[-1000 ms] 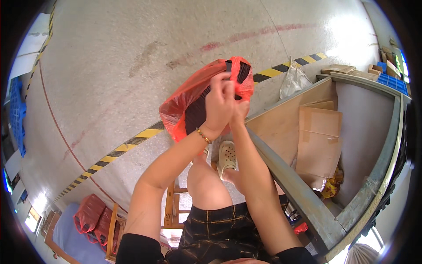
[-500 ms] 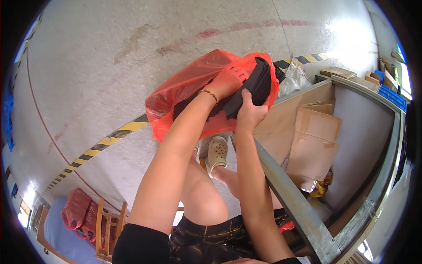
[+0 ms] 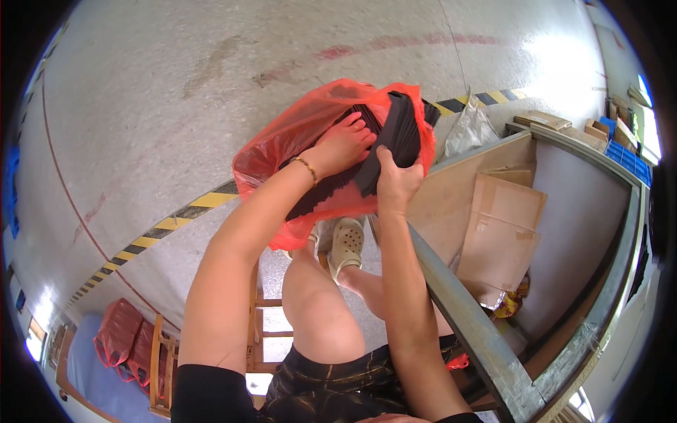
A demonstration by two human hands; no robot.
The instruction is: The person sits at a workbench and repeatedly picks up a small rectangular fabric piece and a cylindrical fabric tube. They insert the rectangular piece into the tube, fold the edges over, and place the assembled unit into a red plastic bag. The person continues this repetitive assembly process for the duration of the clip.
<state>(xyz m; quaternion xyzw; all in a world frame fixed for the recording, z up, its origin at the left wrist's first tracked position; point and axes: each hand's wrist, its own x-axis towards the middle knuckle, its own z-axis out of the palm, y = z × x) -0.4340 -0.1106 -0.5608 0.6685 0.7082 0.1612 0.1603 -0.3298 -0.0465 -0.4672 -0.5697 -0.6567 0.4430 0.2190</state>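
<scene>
Red plastic bag (image 3: 257,169) is gaping open just past the clogs (image 3: 347,243), with dark stuff inside. Right hand (image 3: 400,185) has its thumb pressed on one black stack (image 3: 402,134), holding it (fingers are mostly hidden, fwiw). Left hand (image 3: 343,146) is in the bag too, fingers bent over more black pieces (image 3: 310,202); can't tell if it's actually gripping any.

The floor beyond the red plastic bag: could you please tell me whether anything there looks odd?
Yes: beyond the red plastic bag, a red smear and a brownish stain discolour the otherwise pale floor.
</scene>
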